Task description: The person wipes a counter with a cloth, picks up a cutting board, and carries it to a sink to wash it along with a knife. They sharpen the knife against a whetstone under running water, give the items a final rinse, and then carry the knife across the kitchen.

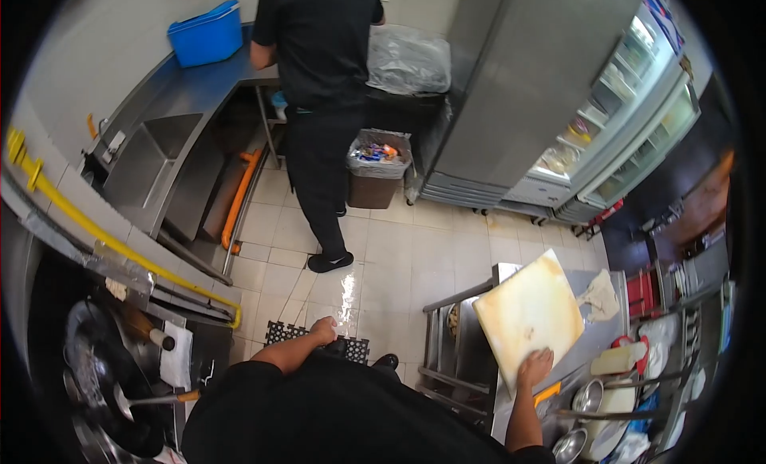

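Observation:
My right hand [536, 367] lies on the near edge of a worn, yellowed white cutting board [533, 304], its fingers stretched out over the top face. The board sits askew on a steel table [586, 348] and reaches past its left edge. My left hand [325, 331] hangs in front of my body with its fingers curled in, and nothing shows in it. Beside the board, a crumpled pale cloth [600, 296] lies on the table. An orange-yellow handle [547, 393] shows close to my right wrist.
A wok [104, 376] with a ladle [155, 399] stands on the left. A co-worker in black [323, 89] faces away near the counter. Behind are a sink [152, 157], a blue bin [206, 37], a rubbish bin [375, 189] and a steel fridge [527, 89]. Metal bowls [589, 396] stand right.

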